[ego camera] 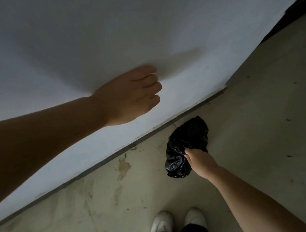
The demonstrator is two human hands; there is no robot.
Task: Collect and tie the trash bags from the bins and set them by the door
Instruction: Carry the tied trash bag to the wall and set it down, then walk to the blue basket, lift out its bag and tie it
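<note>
Black plastic trash bag (186, 146), long axis running toward the white wall (139, 32), is gripped by the right hand (200, 162), while the left hand (133, 95), fingers curled, is raised well apart.

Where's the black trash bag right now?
In the head view, the black trash bag is right of centre, gripped by the right hand, low over the floor near the foot of the white wall.

We see one small black trash bag (186, 146), crumpled and glossy, at five o'clock, low over the floor (262, 123).
</note>
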